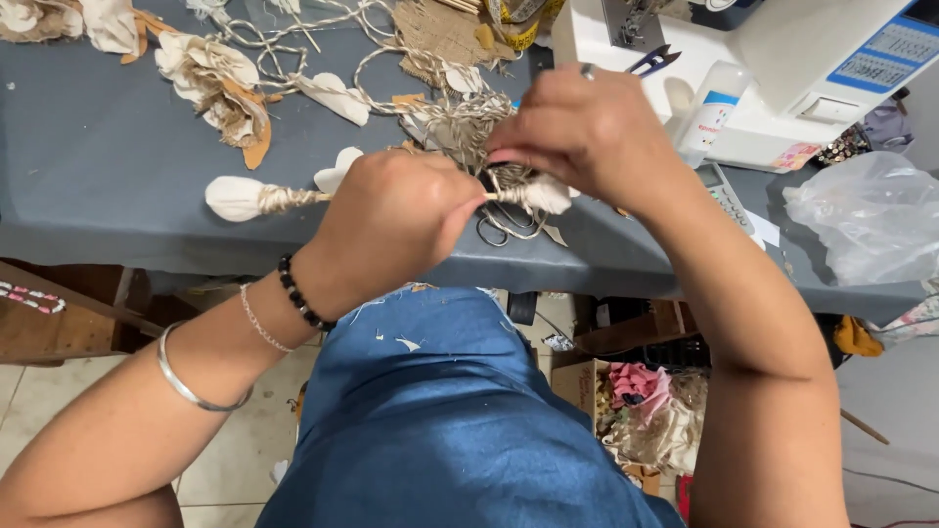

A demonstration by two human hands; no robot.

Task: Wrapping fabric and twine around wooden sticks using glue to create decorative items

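My left hand point(396, 220) grips a twine-wrapped stem whose white fabric bud point(235, 198) sticks out to the left over the grey table point(98, 166). My right hand point(587, 132), with a ring on one finger, pinches another white fabric piece point(548, 194) and the twine just right of the left hand. A tangle of twine point(469, 122) lies right behind both hands. Metal scissors point(504, 225) rest on the table under the hands, mostly hidden.
Finished cream and brown fabric flowers point(210, 83) and loose petals point(333, 96) lie at the back left. A white sewing machine point(782, 68), a white bottle point(709, 112) and a clear plastic bag point(866, 215) stand at the right. A box of scraps point(636, 401) sits on the floor.
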